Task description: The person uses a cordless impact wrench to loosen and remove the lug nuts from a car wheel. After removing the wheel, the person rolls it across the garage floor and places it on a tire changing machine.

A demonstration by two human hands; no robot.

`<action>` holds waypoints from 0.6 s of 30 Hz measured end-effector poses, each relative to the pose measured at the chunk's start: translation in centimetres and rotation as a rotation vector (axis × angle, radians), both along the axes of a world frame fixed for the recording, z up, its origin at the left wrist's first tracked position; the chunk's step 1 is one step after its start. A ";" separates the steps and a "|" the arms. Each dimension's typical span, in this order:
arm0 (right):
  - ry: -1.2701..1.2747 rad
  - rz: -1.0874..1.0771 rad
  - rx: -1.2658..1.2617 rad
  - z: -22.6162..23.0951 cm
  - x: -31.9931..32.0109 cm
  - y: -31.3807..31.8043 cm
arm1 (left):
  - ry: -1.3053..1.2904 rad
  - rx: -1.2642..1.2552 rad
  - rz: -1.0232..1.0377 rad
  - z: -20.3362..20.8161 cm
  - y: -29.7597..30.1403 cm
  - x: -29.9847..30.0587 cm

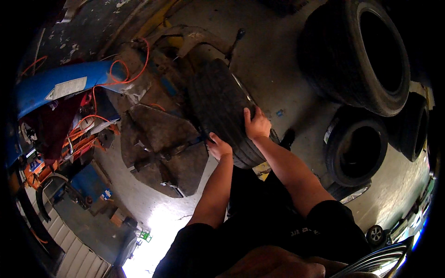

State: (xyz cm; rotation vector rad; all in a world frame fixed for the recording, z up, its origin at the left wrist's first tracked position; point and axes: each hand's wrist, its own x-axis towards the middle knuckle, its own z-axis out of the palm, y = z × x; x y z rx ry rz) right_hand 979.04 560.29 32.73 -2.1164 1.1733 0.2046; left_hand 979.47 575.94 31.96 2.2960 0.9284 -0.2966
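A black car tire (221, 104) stands upright on its tread in front of me, beside the right edge of a tire changer's round turntable (162, 150). My left hand (219, 148) grips the tire's left edge, thumb up, close to the turntable's rim. On the opposite edge, my right hand (257, 124) grips the tire with its thumb lying over the tread. A strip of bright metal shows along the tire's right side, perhaps a wheel rim. The fingertips of both hands are partly hidden behind the tire.
Several loose tires lie and lean at the right, including a large tire (357, 55) and a smaller tire (357, 150). An orange hose (147, 58) loops over a blue tank-like cylinder (55, 85) at the left. Orange shelving (88, 141) holds tools and cloth below it.
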 end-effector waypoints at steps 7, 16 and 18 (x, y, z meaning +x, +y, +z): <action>0.024 0.005 -0.001 0.2 0.1 0.1 | -0.024 0.011 0.001 -0.6 0.6 0.0; 0.005 0.000 0.004 0.8 0.5 0.1 | 0.004 0.032 0.045 -1.9 1.3 -0.1; 0.013 -0.008 -0.001 0.6 0.2 -0.1 | -0.036 0.050 0.007 -1.6 0.8 -0.2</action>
